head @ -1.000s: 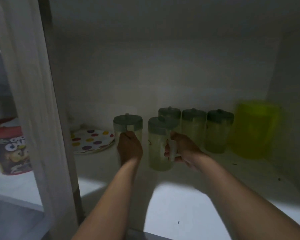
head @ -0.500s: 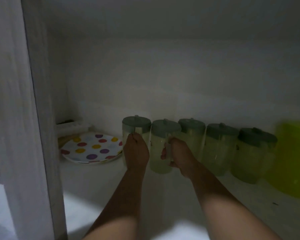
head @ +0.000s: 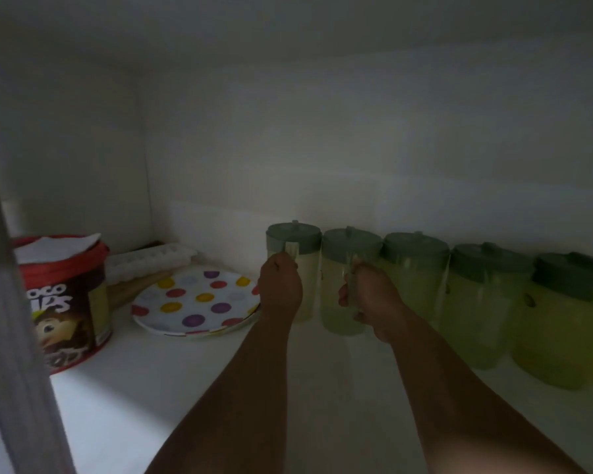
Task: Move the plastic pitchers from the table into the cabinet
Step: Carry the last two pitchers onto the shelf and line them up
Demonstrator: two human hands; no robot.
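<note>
Several clear plastic pitchers with grey-green lids stand in a row along the back of the dim cabinet shelf (head: 322, 388). My left hand (head: 279, 289) is closed around the handle of the leftmost pitcher (head: 305, 248). My right hand (head: 370, 299) grips the handle of the second pitcher (head: 336, 285), which stands just in front of the row. To the right stand a third pitcher (head: 415, 268), a fourth pitcher (head: 476, 295) and a fifth pitcher (head: 558, 319). All are upright on the shelf.
A polka-dot plate (head: 196, 302) lies left of the pitchers. Behind it is a white ice tray (head: 151, 265). A red and brown cereal tub (head: 62, 302) stands at the far left. The cabinet door edge (head: 11, 336) crosses the left side.
The view has swung left, so the cereal tub and ice tray show and the yellow-green container on the right is out of frame. Both hands still grip the same two pitchers, now further back.
</note>
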